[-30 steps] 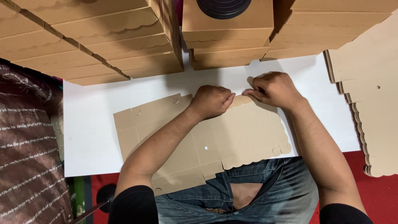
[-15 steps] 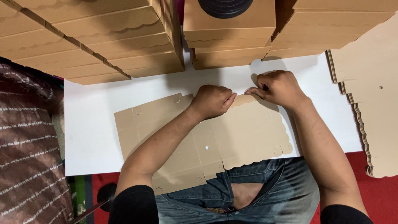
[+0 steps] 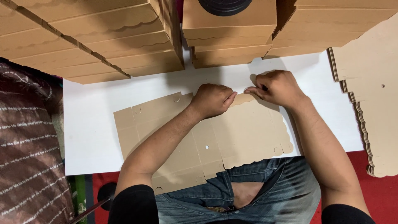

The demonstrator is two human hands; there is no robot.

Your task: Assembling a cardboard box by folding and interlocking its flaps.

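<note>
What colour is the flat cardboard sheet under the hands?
Plain light brown cardboard sheet, with scalloped edges; head view.

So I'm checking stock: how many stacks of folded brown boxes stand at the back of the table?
3: one stack back left, one in the middle under a black round thing, one back right. More may lie out of frame.

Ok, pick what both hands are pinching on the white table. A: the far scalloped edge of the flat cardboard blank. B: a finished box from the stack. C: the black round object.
A: the left hand and right hand pinch the far edge of the flat cardboard blank.
</note>
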